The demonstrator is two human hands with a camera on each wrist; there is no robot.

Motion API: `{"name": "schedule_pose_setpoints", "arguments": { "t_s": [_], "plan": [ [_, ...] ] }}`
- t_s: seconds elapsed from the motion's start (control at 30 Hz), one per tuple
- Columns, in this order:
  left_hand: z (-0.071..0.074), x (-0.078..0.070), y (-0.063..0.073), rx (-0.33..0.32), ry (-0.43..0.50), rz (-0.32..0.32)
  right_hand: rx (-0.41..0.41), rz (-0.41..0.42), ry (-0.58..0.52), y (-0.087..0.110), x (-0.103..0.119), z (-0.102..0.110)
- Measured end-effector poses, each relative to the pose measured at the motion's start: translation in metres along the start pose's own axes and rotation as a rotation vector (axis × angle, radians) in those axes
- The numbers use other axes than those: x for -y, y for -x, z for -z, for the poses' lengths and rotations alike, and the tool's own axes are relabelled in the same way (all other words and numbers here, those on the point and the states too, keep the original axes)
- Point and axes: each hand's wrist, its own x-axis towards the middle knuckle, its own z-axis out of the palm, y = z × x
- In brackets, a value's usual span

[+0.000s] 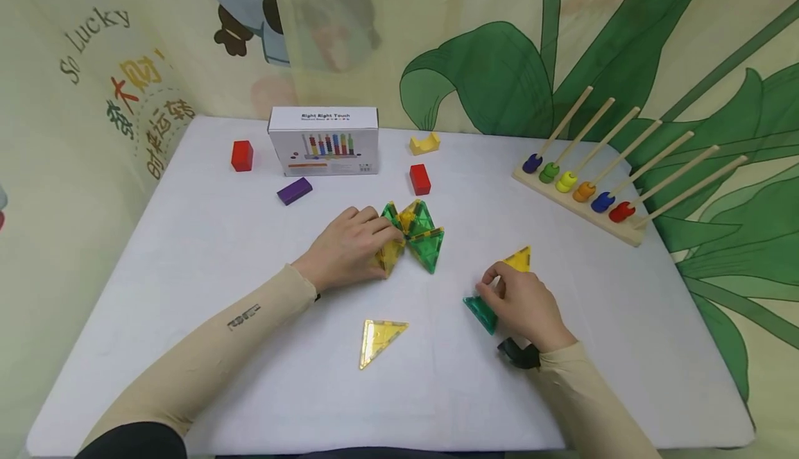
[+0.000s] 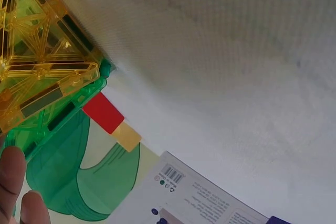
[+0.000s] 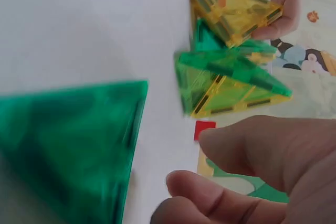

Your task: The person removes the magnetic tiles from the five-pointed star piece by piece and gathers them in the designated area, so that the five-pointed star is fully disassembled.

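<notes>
On the white table, a cluster of green and yellow translucent triangular magnetic tiles stands joined with tilted faces. My left hand grips its near-left side at a yellow magnetic tile, fingers on the tile's edges. My right hand is to the right of the cluster, thumb and fingers apart with nothing between them. Beside it lies a green triangular tile, blurred and close in the right wrist view. Another yellow tile is partly hidden behind this hand. Between the arms, a flat yellow triangular tile lies nearer me.
A white toy box stands at the back. Around it are a red block, a purple block, another red block and a yellow arched block. A wooden peg rack with coloured beads stands at back right.
</notes>
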Motion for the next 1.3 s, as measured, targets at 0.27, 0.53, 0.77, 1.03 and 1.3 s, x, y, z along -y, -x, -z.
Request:
{"name": "schedule_pose_setpoints", "arguments": {
  "t_s": [0.27, 0.53, 0.77, 1.03, 1.3],
  "plan": [
    [0.001, 0.001, 0.001, -0.008, -0.007, -0.005, -0.029, 0.050, -0.030, -0.005, 0.012, -0.003],
    [0.000, 0.005, 0.002, -0.051, -0.009, -0.011, -0.065, 0.093, -0.055, -0.009, 0.020, -0.007],
    [0.014, 0.016, 0.008, -0.103, 0.089, 0.051, -0.056, 0.121, -0.059, -0.011, 0.026, -0.010],
    [0.019, 0.045, -0.002, -0.098, 0.420, 0.303, -0.047, 0.147, -0.072, -0.014, 0.035, -0.014],
    [0.002, 0.056, -0.017, 0.084, 0.562, 0.351, -0.030, 0.219, -0.075, -0.018, 0.063, -0.026]
  ]
}}
